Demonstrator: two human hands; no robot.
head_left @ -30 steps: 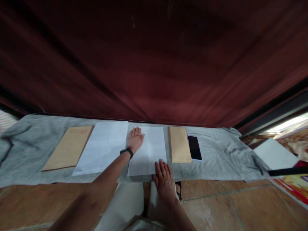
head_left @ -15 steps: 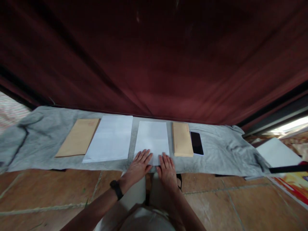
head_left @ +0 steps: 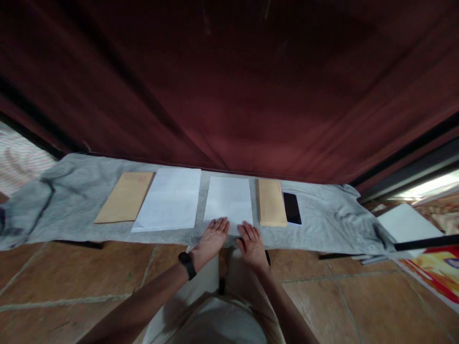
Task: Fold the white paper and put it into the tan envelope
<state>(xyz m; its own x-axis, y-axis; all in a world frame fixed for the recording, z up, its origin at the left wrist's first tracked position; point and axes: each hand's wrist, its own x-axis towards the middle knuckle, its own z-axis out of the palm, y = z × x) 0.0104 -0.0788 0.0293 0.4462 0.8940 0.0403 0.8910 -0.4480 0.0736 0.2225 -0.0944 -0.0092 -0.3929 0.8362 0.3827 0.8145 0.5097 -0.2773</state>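
White sheet [head_left: 229,196]: lying just ahead of both hands, longways away
Left hand [head_left: 215,235]: flat on near edge, not gripping
Right hand [head_left: 251,244]: just as close, flat on near right corner, not gripping

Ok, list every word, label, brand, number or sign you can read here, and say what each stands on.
None can be read.
Flat brown paper envelope, far left: faint marks near its far edge, too blurred to read.
Red-and-yellow printed item, right edge: blue patch, too blurred to tell whether it is a logo.
Smaller white rectangular paper, centre: no text visible.
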